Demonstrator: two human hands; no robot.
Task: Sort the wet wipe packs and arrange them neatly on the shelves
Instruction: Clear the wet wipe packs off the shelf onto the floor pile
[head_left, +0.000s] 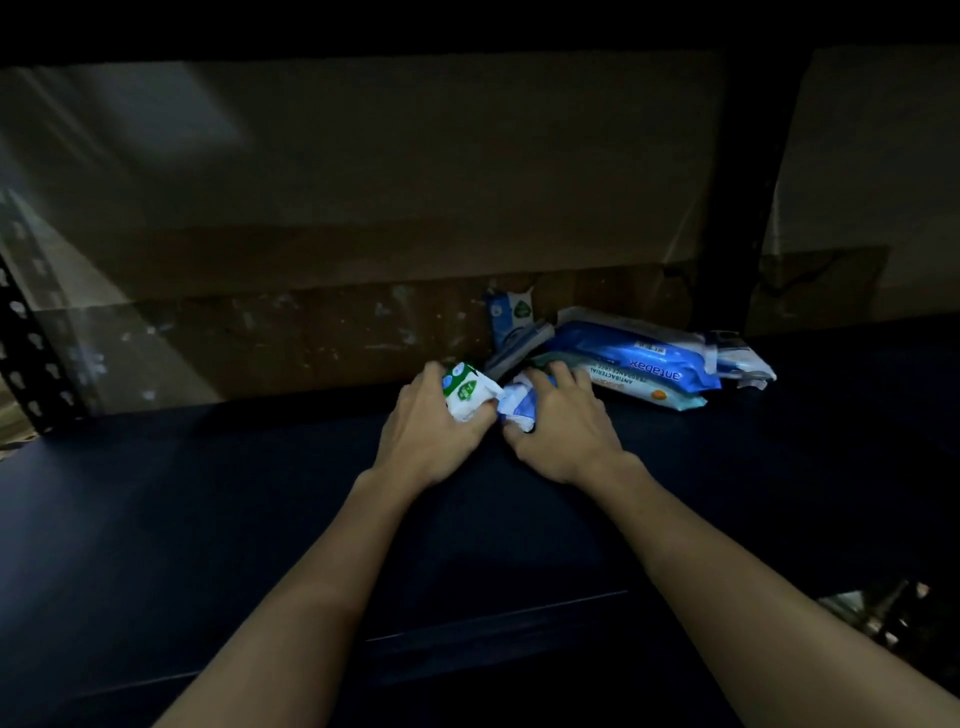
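My left hand (423, 431) grips a small white pack with green print (467, 396) on the dark blue shelf (208, 519). My right hand (563, 426) is closed on a small blue-and-white pack (519, 408) right beside it. Behind my right hand lies a pile of wipe packs: a large blue "antabax" pack (644, 358), a white-and-blue pack (743, 361) at the pile's right end, and a small blue pack with a green logo (511, 314) leaning upright against the back wall. Parts of both held packs are hidden under my fingers.
The brown, scuffed back wall (311, 338) closes the shelf behind the pile. A black perforated upright (26, 353) stands at the left and a dark post (737, 208) at the right. The shelf's front edge (493, 623) runs below my forearms. The scene is dim.
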